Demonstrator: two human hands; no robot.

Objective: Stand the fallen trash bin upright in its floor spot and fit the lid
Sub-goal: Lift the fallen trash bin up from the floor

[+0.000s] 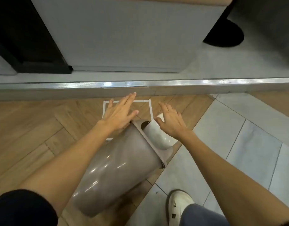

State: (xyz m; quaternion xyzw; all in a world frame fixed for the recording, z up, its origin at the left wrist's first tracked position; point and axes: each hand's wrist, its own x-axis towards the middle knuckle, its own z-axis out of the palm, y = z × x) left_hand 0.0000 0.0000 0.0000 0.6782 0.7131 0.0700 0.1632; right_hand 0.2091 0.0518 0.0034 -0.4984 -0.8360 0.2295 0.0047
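The taupe trash bin (114, 168) lies on its side, its mouth end over the near edge of the taped square (126, 101). It looks light, stiff and glossy, so slippery; grip the rim. The white lid (158, 136) hangs there. Beyond, left hand (120, 114) and right hand (170, 120) hover with fingers spread, holding nothing.

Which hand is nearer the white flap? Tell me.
Right. The right hand hovers over the white flap, its thumb at the flap's far edge. The left hand is spread over the taped square, beside the bin's rim.
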